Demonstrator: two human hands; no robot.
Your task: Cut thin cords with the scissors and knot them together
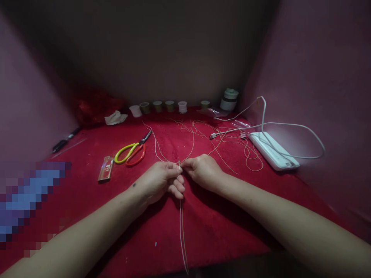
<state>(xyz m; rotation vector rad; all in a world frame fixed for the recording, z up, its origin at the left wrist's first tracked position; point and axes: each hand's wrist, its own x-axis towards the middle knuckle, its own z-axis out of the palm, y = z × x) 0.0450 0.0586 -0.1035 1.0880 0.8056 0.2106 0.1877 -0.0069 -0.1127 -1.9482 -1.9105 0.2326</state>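
Thin pale cord (181,235) runs through my left hand (168,175) and hangs in two strands toward the table's front edge. My left thumb and forefinger are closed on it, the other fingers curled loosely below. Close beside it, my right hand (201,168) pinches at the same spot, its fingertips touching or nearly touching the left ones. More cord (156,144) leads away from the fingertips toward the back. A small upright piece stands out above the left thumb, too fine to make out. Scissors (135,151) with one yellow and one red handle lie beyond my left hand.
On the red cloth (226,235) lie a lighter-like flat case (106,169), a black pen-like object (66,141) and a white power bank (274,152) with a white cable (292,124). Several thread spools (157,106) and a lidded jar (228,100) line the back. Loose cord (249,150) tangles at right.
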